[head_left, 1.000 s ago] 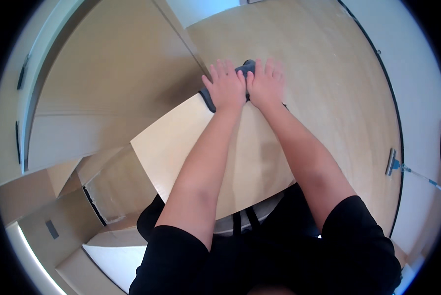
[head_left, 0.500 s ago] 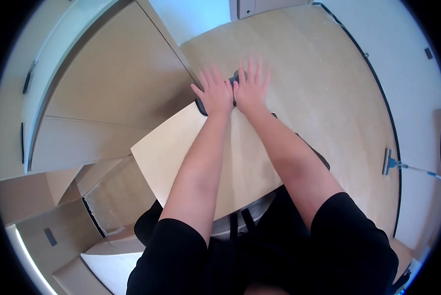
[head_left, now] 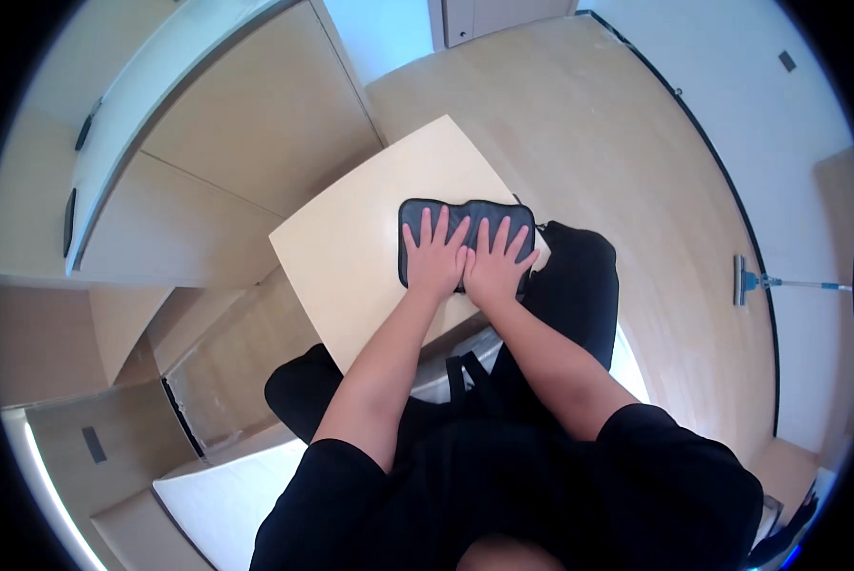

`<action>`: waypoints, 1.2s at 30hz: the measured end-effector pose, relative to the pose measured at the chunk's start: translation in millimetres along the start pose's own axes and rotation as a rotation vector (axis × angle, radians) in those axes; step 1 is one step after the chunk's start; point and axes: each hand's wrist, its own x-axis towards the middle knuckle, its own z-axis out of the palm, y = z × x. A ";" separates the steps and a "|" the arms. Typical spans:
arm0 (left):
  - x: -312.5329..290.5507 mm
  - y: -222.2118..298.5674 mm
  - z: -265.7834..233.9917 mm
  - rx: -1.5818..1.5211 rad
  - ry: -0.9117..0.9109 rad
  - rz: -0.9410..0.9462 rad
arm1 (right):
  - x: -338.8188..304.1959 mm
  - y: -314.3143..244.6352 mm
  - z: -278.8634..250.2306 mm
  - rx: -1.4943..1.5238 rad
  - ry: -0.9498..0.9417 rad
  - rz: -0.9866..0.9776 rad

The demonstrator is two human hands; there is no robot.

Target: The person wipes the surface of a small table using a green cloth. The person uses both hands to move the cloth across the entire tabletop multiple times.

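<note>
A flat black case [head_left: 472, 212] with a raised rim, perhaps a zipped pouch, lies on the pale wooden tabletop [head_left: 351, 224] towards its right side. On its left half my left hand [head_left: 434, 259] rests palm down, fingers spread. My right hand [head_left: 494, 270] lies the same way on the right half, and the thumbs meet or nearly meet in the middle. Both hands are open and grip nothing. Whatever the case contains is hidden.
My black-clad knee [head_left: 579, 276] is close to the table's right side. A tall wooden cabinet [head_left: 265, 114] stands at the far left. A blue-handled floor squeegee or mop [head_left: 742, 280] leans by the right wall. A white mattress-like surface [head_left: 232, 500] lies lower left.
My hands have come back towards me from farther out, spread throughout. The tabletop's far corner and most of the black case now show, where before they were largely hidden or out of place.
</note>
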 end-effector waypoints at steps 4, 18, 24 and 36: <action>-62.9 8.4 -3.1 -0.041 0.021 0.026 | -63.1 -2.5 -9.5 0.033 -0.099 0.011; -82.3 29.5 1.6 -0.045 0.034 -0.086 | -72.3 9.4 -18.9 0.038 -0.064 -0.034; -13.4 35.8 9.3 -0.062 0.026 -0.030 | -21.9 21.8 -9.3 0.023 -0.119 0.125; 94.0 2.1 11.9 -0.086 0.167 -0.067 | 91.7 16.4 22.4 0.018 0.130 0.069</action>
